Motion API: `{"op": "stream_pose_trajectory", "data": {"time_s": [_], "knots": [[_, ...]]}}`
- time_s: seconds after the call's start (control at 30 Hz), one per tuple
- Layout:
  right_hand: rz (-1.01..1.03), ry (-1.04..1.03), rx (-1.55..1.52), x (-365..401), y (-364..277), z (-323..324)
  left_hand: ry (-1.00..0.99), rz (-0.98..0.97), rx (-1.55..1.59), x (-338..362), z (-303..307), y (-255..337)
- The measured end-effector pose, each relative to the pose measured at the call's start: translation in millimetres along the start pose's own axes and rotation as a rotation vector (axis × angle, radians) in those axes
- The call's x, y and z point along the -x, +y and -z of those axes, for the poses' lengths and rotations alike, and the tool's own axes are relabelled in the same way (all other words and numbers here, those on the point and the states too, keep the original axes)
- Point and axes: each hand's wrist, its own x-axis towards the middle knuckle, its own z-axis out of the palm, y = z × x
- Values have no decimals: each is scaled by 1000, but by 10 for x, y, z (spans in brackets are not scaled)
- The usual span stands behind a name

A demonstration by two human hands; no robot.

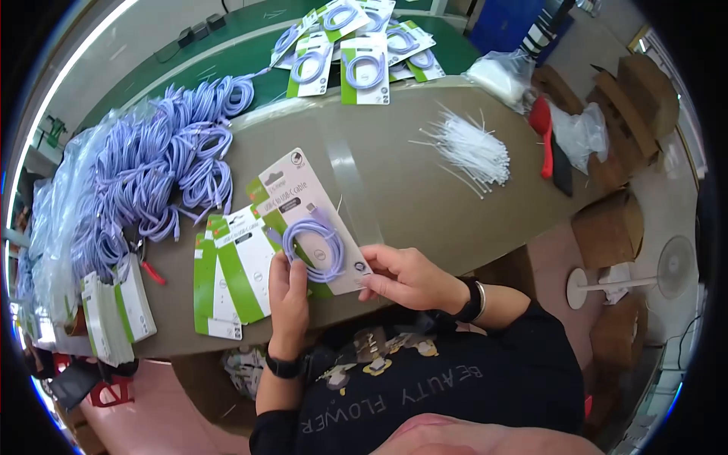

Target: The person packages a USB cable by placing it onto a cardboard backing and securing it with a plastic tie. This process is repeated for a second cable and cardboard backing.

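Between my hands is a white and green cable card (284, 182) printed "USB-C to USB-C cable", tilted above the table. A coiled lilac USB-C cable (335, 265) lies against its front. My left hand (290, 299) is closed at the card's lower left, with fingers by the coil. My right hand (406, 277) pinches the lower right corner between thumb and fingers. Just left of the held card, several cards without cables (241, 277) lie overlapped on the table.
A big heap of coiled lilac cables (144, 163) covers the left side, with red-handled pliers (152, 271) and a card stack (106, 322) in front. Carded cables (365, 72) pile at the back. White cable ties (474, 152) and a red-handled tool (543, 125) lie right.
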Motion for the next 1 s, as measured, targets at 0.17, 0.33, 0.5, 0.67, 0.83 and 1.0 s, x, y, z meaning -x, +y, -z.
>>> {"op": "stream_pose_trajectory", "data": {"time_s": [0.17, 0.33, 0.5, 0.67, 0.83, 1.0], "knots": [[-56, 160, -203, -130, -463, 644, -5, -228, -401, 9, 378, 381], [358, 539, -233, -1263, -973, 1731, 56, -323, -1427, 85, 655, 461], [154, 604, -37, -2101, -555, 2066, 43, -329, -1454, 121, 374, 339], [211, 205, 574, -2566, -245, 920, -24, -392, -1408, 115, 271, 245], [545, 146, 1052, -3278, 116, 206, -50, -415, -1359, 95, 286, 266], [646, 178, 1177, -3657, 180, -16, -30, -433, -1337, 93, 309, 292]]}}
